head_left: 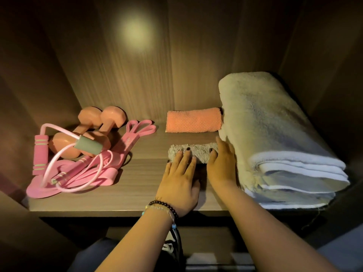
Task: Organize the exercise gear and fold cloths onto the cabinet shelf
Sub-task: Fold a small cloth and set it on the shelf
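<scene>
On the wooden cabinet shelf (141, 173) a small folded grey cloth (198, 151) lies in the middle. My left hand (179, 183) rests flat on its near left part, fingers spread. My right hand (221, 165) presses against its right end, thumb on top. Behind it lies a folded orange cloth (193, 122). A large folded white towel (275, 138) fills the right side. At the left sit two pink dumbbells (92, 130), a pink jump rope (59, 154) with foam handles, and pink resistance bands (125, 142).
The cabinet's back wall and side walls close in the shelf. A light spot shines on the back panel (135, 30). Below the shelf front edge (117, 210) is a dark space with something dark and white.
</scene>
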Action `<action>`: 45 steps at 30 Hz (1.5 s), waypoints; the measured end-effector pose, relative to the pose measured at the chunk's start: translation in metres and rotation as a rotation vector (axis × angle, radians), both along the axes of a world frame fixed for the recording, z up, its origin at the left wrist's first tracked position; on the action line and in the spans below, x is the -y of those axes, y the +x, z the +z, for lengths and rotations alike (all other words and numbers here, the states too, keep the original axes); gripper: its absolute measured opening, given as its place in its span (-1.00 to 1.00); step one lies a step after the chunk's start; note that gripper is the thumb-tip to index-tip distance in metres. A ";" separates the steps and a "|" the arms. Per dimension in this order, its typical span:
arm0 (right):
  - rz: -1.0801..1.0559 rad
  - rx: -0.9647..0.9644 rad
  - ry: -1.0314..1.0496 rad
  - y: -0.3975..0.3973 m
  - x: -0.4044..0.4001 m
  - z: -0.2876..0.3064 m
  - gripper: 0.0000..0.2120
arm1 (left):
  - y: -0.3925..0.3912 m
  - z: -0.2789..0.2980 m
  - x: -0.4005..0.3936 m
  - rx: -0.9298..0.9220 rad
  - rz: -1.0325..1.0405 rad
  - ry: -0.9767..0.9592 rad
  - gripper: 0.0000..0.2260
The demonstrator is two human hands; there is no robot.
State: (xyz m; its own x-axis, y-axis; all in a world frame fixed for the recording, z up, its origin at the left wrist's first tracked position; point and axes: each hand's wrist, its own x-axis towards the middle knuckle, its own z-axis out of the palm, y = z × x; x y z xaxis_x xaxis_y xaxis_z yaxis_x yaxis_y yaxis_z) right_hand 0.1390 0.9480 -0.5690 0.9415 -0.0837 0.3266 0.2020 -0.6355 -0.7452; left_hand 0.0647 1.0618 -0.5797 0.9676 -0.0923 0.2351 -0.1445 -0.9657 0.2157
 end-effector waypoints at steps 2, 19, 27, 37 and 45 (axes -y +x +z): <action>0.003 0.000 -0.032 -0.005 0.001 -0.003 -0.35 | 0.012 -0.001 0.002 0.007 0.018 -0.088 -0.42; 0.073 -0.085 -0.500 0.041 -0.008 -0.018 -0.38 | 0.096 -0.003 -0.010 0.008 -0.073 -0.305 -0.50; 0.083 -0.017 -0.348 0.033 -0.005 -0.016 -0.28 | 0.089 -0.003 -0.012 0.030 -0.067 -0.319 -0.41; 0.172 -0.141 -0.349 -0.027 0.013 -0.011 -0.16 | 0.014 -0.001 0.004 -0.011 0.113 -0.492 -0.40; 0.305 -0.172 -0.388 -0.110 0.051 -0.007 -0.27 | -0.091 -0.002 0.040 0.009 0.169 -0.315 -0.50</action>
